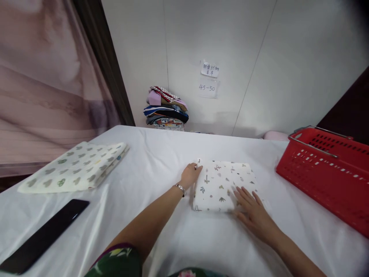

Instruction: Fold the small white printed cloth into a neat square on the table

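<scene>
Paper at upper centre reads "45-50"; left hand curls against folded cloth, grip unclear; right hand spreads wide at its lower right.

Broad, flat-topped table under a glossy white sheet, faintly creased, with a straight far edge. Lying on it, by position: at far left, a folded cream cloth printed with grey mushroom-like shapes and a few in green, layers showing along the right side. Nearer, just beside it, a flat, elongated black slab, glossy, set at a slant. At centre, a folded rectangular white cloth with small leaf and sprig motifs. At right, upright, a red perforated plastic basket with metal handles.
</scene>
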### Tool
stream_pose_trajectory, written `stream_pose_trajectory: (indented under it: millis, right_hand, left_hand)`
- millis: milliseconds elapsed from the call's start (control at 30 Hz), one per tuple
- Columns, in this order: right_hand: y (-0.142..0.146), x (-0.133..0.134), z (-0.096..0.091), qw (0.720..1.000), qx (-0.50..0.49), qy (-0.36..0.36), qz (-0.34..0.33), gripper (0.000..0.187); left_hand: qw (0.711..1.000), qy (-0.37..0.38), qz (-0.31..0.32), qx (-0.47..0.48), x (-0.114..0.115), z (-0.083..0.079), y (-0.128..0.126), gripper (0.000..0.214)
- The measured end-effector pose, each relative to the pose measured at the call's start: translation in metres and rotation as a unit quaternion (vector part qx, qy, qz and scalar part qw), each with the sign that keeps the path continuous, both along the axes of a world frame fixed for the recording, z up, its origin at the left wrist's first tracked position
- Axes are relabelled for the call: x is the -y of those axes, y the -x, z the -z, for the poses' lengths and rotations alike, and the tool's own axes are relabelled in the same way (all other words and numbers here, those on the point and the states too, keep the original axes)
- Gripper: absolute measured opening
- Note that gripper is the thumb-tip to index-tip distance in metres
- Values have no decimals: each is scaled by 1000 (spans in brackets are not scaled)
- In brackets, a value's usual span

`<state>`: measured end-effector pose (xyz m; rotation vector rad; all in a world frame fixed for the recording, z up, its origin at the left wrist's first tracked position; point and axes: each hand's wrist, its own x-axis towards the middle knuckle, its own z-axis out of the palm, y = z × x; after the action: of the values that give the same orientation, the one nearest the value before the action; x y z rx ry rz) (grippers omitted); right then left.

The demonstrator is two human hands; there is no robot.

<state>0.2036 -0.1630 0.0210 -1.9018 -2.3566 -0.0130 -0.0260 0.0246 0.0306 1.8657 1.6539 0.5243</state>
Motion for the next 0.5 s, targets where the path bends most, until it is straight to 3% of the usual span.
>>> stream_pose_trajectory:
  millis: [100, 267, 500]
  right_hand:
    - [18, -9, 10, 1000, -1, -6, -25, 57]
    - [22, -11, 27, 997, 6, -54, -54, 55]
    - [21, -6, 24, 997, -27, -50, -53, 56]
  left_hand:
    - [1000, 5, -25, -4, -18, -4, -14, 49]
    - [999, 2, -45, -24, -33, -1, -28, 45]
    - [997, -22, -41, -58, -35, 9, -27, 32]
